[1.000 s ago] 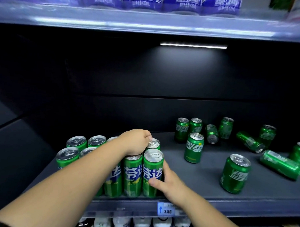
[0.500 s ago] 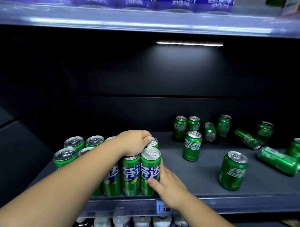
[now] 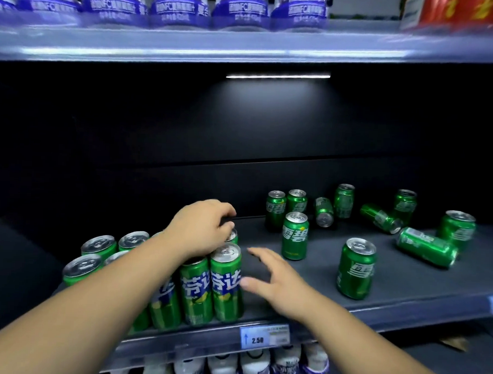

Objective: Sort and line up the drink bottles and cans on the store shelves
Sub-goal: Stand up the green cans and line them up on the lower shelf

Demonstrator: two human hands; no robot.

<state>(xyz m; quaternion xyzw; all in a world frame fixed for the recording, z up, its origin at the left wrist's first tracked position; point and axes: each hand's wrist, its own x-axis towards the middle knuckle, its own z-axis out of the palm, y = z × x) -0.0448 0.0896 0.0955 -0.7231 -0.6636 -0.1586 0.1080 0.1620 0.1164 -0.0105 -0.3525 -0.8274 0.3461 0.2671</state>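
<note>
**Right hand lets go of the lined-up block, loose cans come next**

Right hand (image 3: 275,283) has come off the front-right tall slim green aluminium can (image 3: 226,281). Half a second ago its fingers pressed that can's side. Now it is wide, fingers spread, holding nothing; thumb tip just beside the can wall, can't tell if touching. Left hand (image 3: 202,227) stays on top of the block of tall green cans (image 3: 83,268), fingers curled down round the rim of the rear tall can (image 3: 233,236), just behind the front-right one.

The block stands upright and tight at the front left of the dark grey metal shelf (image 3: 404,284), so that part looks squared off.

Still to do, by my judgement: the short green soda cans scattered on the right.
- Nearest upright short can (image 3: 294,236) sits beyond and right of the free hand's fingertips, near but apart, so it's the likely next pick.
- Second upright short can (image 3: 355,269) stands further right, near the front edge.
- Toppled short can (image 3: 427,246) lies on its side, well apart, with more toppled ones at the back
</note>
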